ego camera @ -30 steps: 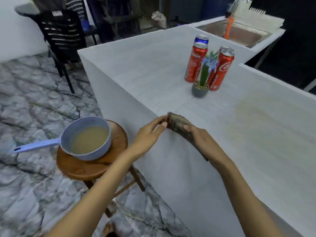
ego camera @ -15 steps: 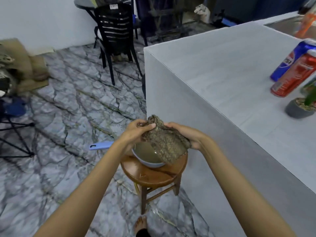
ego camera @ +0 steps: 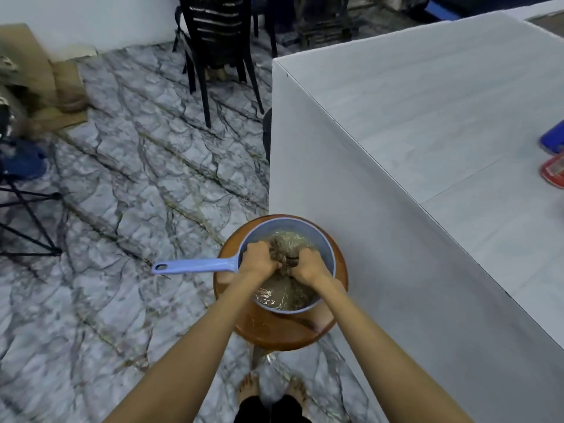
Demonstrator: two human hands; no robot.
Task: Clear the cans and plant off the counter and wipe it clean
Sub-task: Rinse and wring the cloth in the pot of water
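Observation:
My left hand (ego camera: 258,259) and my right hand (ego camera: 308,267) both grip a bunched brown cloth (ego camera: 283,251) and hold it down in murky water inside a pale blue basin (ego camera: 329,254) with a long handle. The basin stands on a round wooden stool (ego camera: 274,334) beside the white counter (ego camera: 427,117). At the right frame edge, on the counter, only slivers of a blue can (ego camera: 554,140) and a red can (ego camera: 554,170) show. The plant is out of view.
A black plastic chair (ego camera: 213,41) stands on the marble floor beyond the counter's corner. Brown sacks (ego camera: 36,74) and a black stand with a blue object (ego camera: 21,190) lie at the left. My bare feet (ego camera: 271,389) are below the stool.
Both hands carried the cloth off the counter's edge, leftward and down, into the basin's water. The view swung down and left, so the cans slid to the right edge and the plant left the frame.

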